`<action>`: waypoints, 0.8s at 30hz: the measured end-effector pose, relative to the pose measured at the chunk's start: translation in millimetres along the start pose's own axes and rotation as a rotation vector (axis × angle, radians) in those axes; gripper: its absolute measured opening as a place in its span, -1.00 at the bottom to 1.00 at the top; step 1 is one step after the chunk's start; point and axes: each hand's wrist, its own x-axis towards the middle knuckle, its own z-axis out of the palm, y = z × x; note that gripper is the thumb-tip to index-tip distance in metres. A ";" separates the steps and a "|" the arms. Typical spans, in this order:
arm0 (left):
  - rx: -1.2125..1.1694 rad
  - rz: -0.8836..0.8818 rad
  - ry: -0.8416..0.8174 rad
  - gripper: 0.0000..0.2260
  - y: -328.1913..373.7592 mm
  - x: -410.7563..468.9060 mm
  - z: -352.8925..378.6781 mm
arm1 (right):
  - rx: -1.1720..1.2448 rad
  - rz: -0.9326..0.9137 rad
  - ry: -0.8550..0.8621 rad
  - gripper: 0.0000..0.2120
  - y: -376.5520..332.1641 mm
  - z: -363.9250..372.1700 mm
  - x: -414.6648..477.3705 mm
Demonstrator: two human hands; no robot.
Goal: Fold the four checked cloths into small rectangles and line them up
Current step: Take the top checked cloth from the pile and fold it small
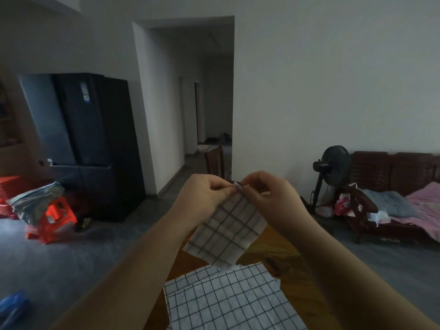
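A dark refrigerator (90, 139) is standing at upper left and a fan (333, 167) at right, both well apart from the wooden counter (273, 244) at bottom centre, where flat checked cloths (228, 298) are lying overlapped. The held checked cloth (228, 229) is hanging at frame centre above them, its long axis running top to bottom, leaning lower left. The left hand (204, 194) and right hand (269, 198) are meeting side by side, each grip pinching the cloth's top edge.

Folded checked cloth (227, 228) hangs — others (228, 298) flat beneath.

no legible text, fridge sticker (86, 97) blurred
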 end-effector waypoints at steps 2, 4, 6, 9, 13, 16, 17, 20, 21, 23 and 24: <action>0.012 0.007 -0.017 -0.88 2.3 -0.4 1.6 | -0.006 -0.025 0.018 -0.94 -2.8 3.4 1.6; 0.009 0.017 -0.025 -0.87 3.1 -0.5 1.9 | -0.003 -0.027 0.024 -0.91 -4.7 3.8 3.3; 0.003 0.032 -0.040 -0.89 3.5 -0.5 1.2 | -0.006 -0.030 0.023 -0.88 -6.6 2.4 4.8; -0.004 0.047 -0.061 -0.92 2.7 -0.1 0.6 | -0.003 -0.017 0.020 -0.87 -8.2 0.6 6.4; -0.019 0.003 -0.070 -0.85 -5.1 -0.8 -0.4 | 0.073 0.043 0.075 -0.88 -7.4 -6.3 9.1; -0.042 -0.026 -0.070 -0.88 -14.1 -4.1 -2.9 | 0.158 0.101 0.106 -0.88 -7.4 -15.0 11.4; -0.048 -0.026 -0.065 -0.87 -17.2 -5.5 -3.7 | 0.168 0.115 0.122 -0.88 -6.7 -17.7 12.2; -0.025 -0.025 -0.048 -0.90 -24.7 -9.7 -4.8 | 0.167 0.143 0.156 -0.87 -3.5 -24.0 14.6; -0.008 -0.029 -0.041 -0.92 -26.6 -10.8 -5.3 | 0.165 0.153 0.167 -0.87 -2.5 -25.8 15.1; 0.014 -0.036 -0.022 -0.93 -30.5 -12.5 -7.0 | 0.166 0.169 0.196 -0.86 -0.8 -29.2 16.0; 0.014 -0.034 -0.015 -0.93 -32.2 -13.3 -8.2 | 0.168 0.175 0.209 -0.86 -0.3 -30.6 16.2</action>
